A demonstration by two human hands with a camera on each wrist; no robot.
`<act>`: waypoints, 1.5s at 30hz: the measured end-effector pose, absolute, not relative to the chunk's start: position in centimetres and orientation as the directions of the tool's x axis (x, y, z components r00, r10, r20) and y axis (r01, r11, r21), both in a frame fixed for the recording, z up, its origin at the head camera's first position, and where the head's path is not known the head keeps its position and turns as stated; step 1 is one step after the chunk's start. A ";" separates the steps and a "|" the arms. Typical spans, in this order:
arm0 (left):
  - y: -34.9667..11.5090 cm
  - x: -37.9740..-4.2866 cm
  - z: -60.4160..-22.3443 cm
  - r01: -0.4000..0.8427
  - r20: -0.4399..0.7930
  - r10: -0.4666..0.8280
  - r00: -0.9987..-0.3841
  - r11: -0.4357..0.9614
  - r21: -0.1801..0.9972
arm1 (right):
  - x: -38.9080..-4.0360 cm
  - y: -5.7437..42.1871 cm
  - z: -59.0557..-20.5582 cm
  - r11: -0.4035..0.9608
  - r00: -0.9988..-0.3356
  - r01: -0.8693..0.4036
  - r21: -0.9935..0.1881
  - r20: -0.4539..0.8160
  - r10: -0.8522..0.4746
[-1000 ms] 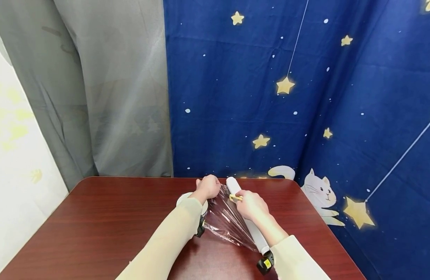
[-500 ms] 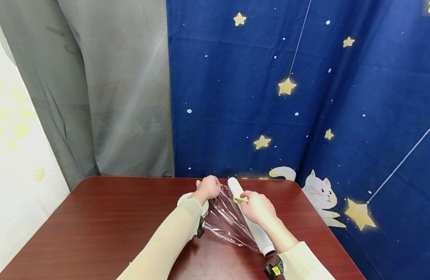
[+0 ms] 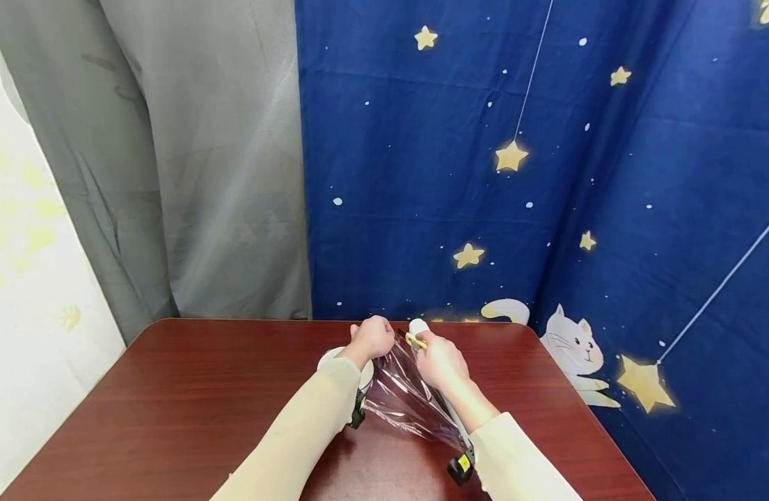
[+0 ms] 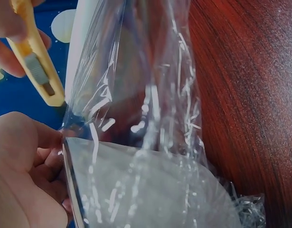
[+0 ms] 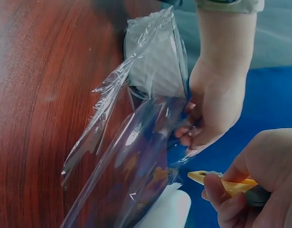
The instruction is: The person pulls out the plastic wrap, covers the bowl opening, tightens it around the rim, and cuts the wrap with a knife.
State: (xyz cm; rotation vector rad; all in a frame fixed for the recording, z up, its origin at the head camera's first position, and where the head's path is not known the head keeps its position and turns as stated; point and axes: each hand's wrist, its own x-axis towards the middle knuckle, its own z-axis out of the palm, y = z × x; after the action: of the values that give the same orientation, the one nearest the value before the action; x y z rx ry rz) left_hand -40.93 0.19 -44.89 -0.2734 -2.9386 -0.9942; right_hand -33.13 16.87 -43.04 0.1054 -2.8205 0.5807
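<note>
My left hand (image 3: 374, 337) pinches the edge of a sheet of clear cling film (image 3: 404, 396) at the rim of a white bowl (image 3: 326, 356). The film lies over the bowl (image 5: 153, 59) and stretches right to a white roll (image 3: 418, 325), which my right forearm partly hides. A yellow utility knife (image 5: 226, 184) with a grey slider is gripped in my right hand (image 3: 443, 363). In the left wrist view the knife's tip (image 4: 55, 99) is at the film's far edge, just beyond my left fingers; whether a blade is out I cannot tell.
The dark red wooden table (image 3: 190, 390) carries everything. Its far edge lies just beyond both hands. Behind it hang a grey curtain (image 3: 234, 174) and a blue star-patterned curtain (image 3: 409, 174). Crumpled film (image 4: 250, 209) hangs past the bowl.
My right hand drew back to the right with the knife, then moved left and forward, close to my left hand. The roll also shifted slightly. My left hand has stayed put on the film.
</note>
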 end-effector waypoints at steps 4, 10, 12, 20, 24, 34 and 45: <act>0.4 -41.0 -45.0 0.188 0.104 0.157 -0.982 0.777 0.601 | -33.7 16.5 -43.3 0.918 -0.974 -0.087 -0.387 0.225 0.003; 0.3 -41.2 -45.1 0.195 0.106 0.165 -0.981 0.761 0.619 | -34.5 16.2 -43.6 0.918 -0.978 -0.091 -0.386 0.208 -0.009; 0.4 -41.3 -45.3 0.194 0.105 0.164 -0.981 0.758 0.623 | -34.6 16.2 -43.7 0.916 -0.979 -0.096 -0.390 0.202 -0.016; 0.1 -41.5 -45.5 0.206 0.117 0.170 -0.978 0.747 0.632 | -34.0 17.3 -43.0 0.911 -0.986 -0.079 -0.404 0.165 -0.012; 0.1 -41.6 -45.4 0.200 0.110 0.169 -0.979 0.743 0.638 | -33.4 18.1 -42.1 0.917 -0.988 -0.086 -0.390 0.149 -0.030; 0.1 -43.8 -47.4 0.172 0.102 0.139 -0.985 0.716 0.677 | -32.5 19.0 -41.1 0.914 -0.989 -0.119 -0.388 0.132 -0.072; -0.1 -42.0 -46.2 0.190 0.115 0.153 -0.982 0.715 0.673 | -33.3 18.4 -41.6 0.917 -0.984 -0.104 -0.385 0.173 -0.039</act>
State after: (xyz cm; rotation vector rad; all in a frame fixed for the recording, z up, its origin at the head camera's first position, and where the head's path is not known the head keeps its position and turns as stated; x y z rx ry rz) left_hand -41.95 -0.12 -46.25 -0.2860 -2.8616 -1.1325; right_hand -33.28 18.40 -41.62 0.1094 -2.9166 0.5994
